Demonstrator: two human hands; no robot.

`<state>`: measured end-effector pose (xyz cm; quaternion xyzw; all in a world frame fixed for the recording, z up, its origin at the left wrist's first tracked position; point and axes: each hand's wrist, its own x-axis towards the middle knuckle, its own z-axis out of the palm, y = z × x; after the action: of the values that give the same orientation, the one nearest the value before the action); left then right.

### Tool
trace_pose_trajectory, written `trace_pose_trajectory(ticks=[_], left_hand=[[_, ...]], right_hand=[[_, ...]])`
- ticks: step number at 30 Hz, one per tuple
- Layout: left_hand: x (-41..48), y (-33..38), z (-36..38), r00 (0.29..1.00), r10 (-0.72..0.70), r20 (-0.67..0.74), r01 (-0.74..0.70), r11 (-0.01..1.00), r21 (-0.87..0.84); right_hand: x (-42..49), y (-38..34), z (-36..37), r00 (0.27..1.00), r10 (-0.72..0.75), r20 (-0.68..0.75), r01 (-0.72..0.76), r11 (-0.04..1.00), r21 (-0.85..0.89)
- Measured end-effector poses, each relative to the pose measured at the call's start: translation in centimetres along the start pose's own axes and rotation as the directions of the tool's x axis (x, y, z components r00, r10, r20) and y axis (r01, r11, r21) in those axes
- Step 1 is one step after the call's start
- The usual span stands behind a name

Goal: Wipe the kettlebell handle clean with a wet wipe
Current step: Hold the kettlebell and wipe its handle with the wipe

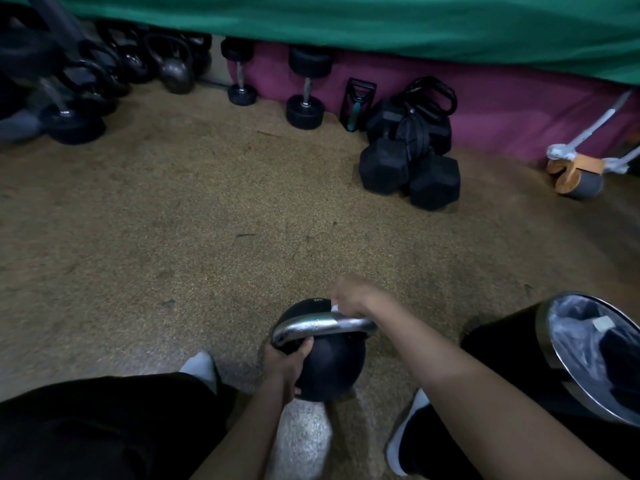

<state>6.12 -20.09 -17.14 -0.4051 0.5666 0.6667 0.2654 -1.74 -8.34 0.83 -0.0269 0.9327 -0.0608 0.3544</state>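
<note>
Speckled brown gym floor [173,220] fills most of the frame. Green cover [381,26] runs across the top edge, w/ a pink pad [502,109] under it at upper right. Black trouser legs [86,427] sit at btm left and btm right, white shoe toe [201,367] showing btm left of ctr.

Bin [541,341] at lower right: black wall, shiny rim, dark liner inside, tilted in this wide view. Hex dumbbells [408,168] are piled right of ctr against the pad. Row of dark kettlebells [173,64] sits upper left, blurred. Two round dumbbells [306,88] stand on end at top ctr, leaning on the pad. Ab roller [576,174] is at the far right edge, orange and grey wheel, white handles.

Task item: black kettlebell [329,368] stands on the floor at btm ctr, btwn the legs, just left of the bin. Its chrome handle [311,323] points up toward the camera and runs approx left to right.

Left hand [285,365] grips the left end of the handle where it meets the ball, fingers [306,342] curled round it. Right hand [356,296] is clenched over the handle's right part, fingers grasping a white wet wipe [335,309] pressed to the metal; only a small corner of the wipe shows at the hand's left side.
</note>
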Motion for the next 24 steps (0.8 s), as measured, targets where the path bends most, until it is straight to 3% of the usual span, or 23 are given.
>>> trace_pose_trajectory(ticks=[9, 24], left_hand=[[-0.4, 0.1, 0.1, 1.0, 0.007, 0.025, -0.007, 1.0, -0.015], [-1.1, 0.6, 0.1, 1.0, -0.004, 0.011, 0.004, 0.999, -0.032]], right_hand=[[-0.4, -0.6, -0.6, 0.997, -0.046, 0.066, 0.046, 0.999, 0.0], [-1.5, -0.3, -0.6, 0.994, -0.048, -0.096, 0.051, 0.998, 0.028]])
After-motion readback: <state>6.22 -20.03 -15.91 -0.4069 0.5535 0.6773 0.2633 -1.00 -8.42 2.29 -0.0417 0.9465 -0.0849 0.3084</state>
